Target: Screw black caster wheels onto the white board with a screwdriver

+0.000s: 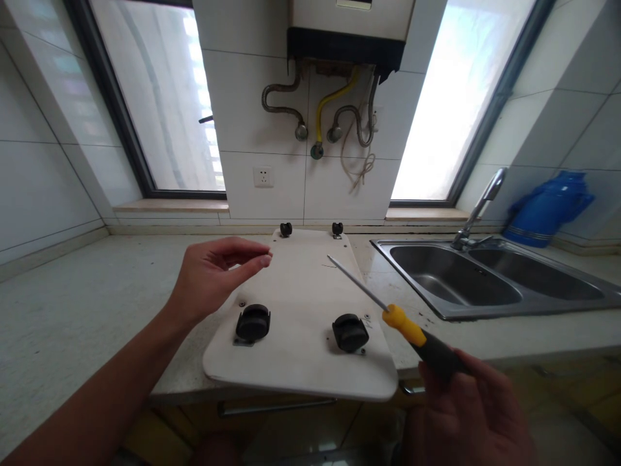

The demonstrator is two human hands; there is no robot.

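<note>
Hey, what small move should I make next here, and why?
Perhaps draw the screwdriver back and aim its tip at the near right caster: the right hand holds its handle, but the tip points beyond that caster, across the board.

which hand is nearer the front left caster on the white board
Left: the left hand is just up and left of the front left caster in view; the right hand, holding the screwdriver, is far to its right.

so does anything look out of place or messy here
Dark flecks litter the countertop by the near left corner of the double sink, like uncleared debris. The white caster board juts over the countertop's front edge.
</note>
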